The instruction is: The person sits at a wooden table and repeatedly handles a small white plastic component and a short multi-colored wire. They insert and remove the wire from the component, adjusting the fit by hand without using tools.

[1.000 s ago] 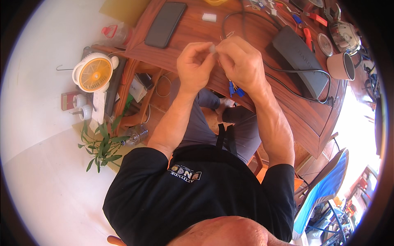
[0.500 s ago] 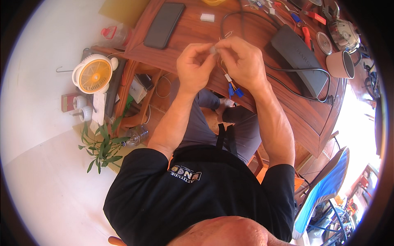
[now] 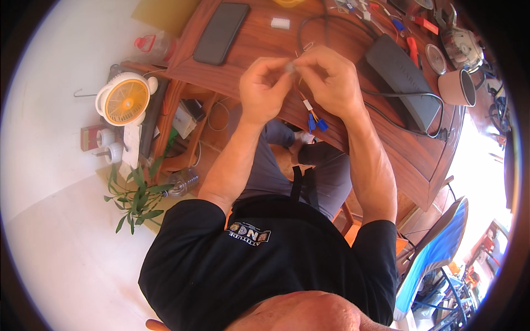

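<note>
Above the near edge of the wooden table (image 3: 259,41), my two hands meet fingertip to fingertip. Between them is a small pale piece (image 3: 289,67), a connector by its look, though too small to make out surely. My left hand (image 3: 265,85) pinches it from the left, thumb against forefinger. My right hand (image 3: 331,77) pinches from the other side, its fingers curled. Thin coloured wires (image 3: 302,92) hang from the pinch beside my right hand, ending in blue connectors (image 3: 316,122) with a white tag above them. A loop of bare wire (image 3: 308,47) shows just beyond my fingers.
A black phone (image 3: 222,34) and a white block (image 3: 280,23) lie on the table. Rightward are a black power box (image 3: 403,83) with a cable, a pinkish cup (image 3: 457,87) and red-handled pliers (image 3: 412,51). A yellow-and-white fan (image 3: 126,101) stands left, above a plant (image 3: 138,198).
Both hands have shifted very slightly, the fingertips a little to the right. The pinch on the pale piece stays, and the wires hang much as before.
</note>
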Demonstrator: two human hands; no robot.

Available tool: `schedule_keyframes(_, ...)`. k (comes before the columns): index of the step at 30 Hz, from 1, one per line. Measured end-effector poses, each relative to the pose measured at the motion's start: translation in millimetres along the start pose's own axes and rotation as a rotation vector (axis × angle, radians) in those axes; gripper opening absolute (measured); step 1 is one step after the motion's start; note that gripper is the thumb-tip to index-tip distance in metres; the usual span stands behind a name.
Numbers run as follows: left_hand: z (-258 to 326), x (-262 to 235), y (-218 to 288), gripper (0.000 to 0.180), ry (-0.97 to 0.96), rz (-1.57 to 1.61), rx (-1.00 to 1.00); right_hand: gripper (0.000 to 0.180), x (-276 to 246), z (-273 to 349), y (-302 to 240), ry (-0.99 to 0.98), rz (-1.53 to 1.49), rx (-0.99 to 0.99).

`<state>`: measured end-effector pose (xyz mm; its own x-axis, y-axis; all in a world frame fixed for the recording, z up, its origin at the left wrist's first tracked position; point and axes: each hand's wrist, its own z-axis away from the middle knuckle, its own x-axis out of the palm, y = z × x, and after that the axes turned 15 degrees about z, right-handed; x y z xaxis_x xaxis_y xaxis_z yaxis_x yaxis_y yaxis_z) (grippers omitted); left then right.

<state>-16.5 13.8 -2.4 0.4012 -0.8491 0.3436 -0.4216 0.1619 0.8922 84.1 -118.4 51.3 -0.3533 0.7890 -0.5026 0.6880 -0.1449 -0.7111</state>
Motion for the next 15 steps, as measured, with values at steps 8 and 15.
schedule_keyframes(8,2.9,-3.0,-0.8,0.025,0.01,-0.009,0.002,0.006,2.7,-3.0,4.2,-0.044,0.027,-0.068)
schedule_keyframes(15,-2.6,3.0,-2.1,0.018,0.066,0.0,-0.017,0.007,-1.8,0.1,-0.2,-0.053,0.028,0.043)
